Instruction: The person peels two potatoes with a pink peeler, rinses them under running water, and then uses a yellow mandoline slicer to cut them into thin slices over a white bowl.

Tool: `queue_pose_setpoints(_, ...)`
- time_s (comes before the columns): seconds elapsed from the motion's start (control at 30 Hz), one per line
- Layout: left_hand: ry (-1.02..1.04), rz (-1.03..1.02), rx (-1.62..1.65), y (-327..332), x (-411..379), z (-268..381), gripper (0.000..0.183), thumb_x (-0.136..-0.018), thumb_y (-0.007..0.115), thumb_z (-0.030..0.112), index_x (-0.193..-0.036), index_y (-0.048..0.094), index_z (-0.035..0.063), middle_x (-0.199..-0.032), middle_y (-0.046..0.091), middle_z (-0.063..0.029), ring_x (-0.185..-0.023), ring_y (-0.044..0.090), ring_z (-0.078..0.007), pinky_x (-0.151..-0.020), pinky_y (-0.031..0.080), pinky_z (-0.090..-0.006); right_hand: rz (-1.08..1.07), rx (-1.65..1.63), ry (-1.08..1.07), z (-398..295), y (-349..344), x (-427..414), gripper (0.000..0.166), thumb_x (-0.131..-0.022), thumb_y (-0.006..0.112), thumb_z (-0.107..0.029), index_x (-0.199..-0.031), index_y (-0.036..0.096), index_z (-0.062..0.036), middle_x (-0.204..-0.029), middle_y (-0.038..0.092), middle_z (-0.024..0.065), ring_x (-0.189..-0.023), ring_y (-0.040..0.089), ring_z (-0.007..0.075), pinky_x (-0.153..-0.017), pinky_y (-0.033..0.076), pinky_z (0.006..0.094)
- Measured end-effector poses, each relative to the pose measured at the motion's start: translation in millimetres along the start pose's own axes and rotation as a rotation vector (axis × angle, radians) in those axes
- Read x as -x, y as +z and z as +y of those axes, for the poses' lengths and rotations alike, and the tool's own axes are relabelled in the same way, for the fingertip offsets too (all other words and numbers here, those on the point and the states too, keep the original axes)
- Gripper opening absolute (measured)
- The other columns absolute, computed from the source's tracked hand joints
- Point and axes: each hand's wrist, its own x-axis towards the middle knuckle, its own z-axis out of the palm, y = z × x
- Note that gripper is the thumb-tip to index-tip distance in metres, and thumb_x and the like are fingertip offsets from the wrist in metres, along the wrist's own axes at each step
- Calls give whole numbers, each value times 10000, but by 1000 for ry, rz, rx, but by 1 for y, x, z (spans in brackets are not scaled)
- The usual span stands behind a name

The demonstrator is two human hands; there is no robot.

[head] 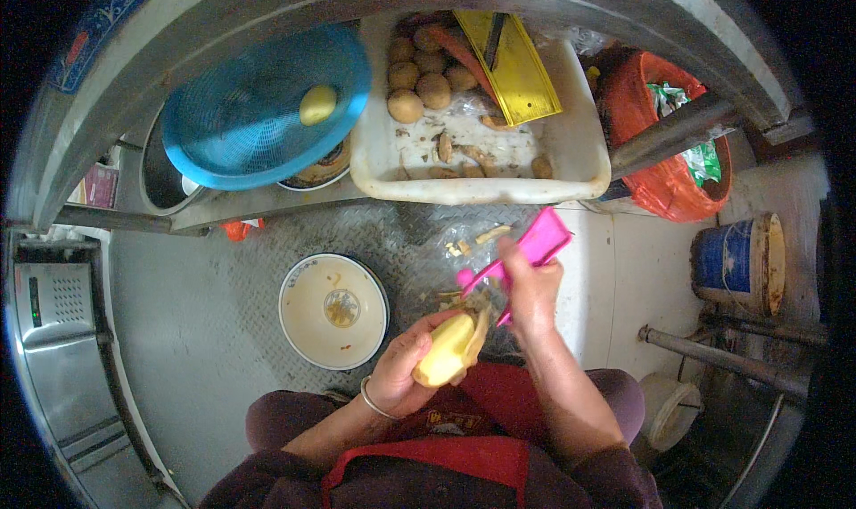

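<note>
My left hand (404,360), a pale bangle at its wrist, holds a mostly peeled potato (441,354) over my lap. A strip of loose skin (479,335) hangs along the potato's right side. In my right hand (535,292) is a pink plastic peeler (545,235), its lower end just above the potato and apart from it. Slight blur hides the peeler's blade. Below, on the floor, potato peelings (493,235) lie on clear plastic film (451,231). To the left stands a cream bowl (304,322) with a few scraps inside.
A white tub (468,189) ahead holds several brown potatoes (433,90) and a yellow slicer (521,74). Left of it, a blue colander (234,148) carries one peeled potato (317,104). A metal table frame (414,1) arches overhead. Rightward are a red bag (632,108) and a bucket (732,261).
</note>
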Motion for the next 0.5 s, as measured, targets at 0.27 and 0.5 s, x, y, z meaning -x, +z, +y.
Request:
queue_pose_setpoints(0.27, 51, 60, 239, -3, -11, 0, 647, -811, 372, 561, -1226, 362, 65, -1152, 485, -73, -1067, 467, -193, -910, 354, -366, -236, -6, -104, 3, 14, 39, 118, -699, 658, -68, -637, 560, -52, -604, 544, -21, -529, 490, 56, -481, 413, 223)
queue_pose_setpoints(0.5, 102, 87, 153, -3, -14, -2, 493, -844, 486, 359, -1203, 379, 38, -1126, 499, -77, -1055, 477, -189, -917, 359, -351, -268, 149, -102, 7, 13, 34, 115, -699, 635, -45, -619, 553, -46, -595, 548, -13, -513, 496, 54, -463, 410, 216)
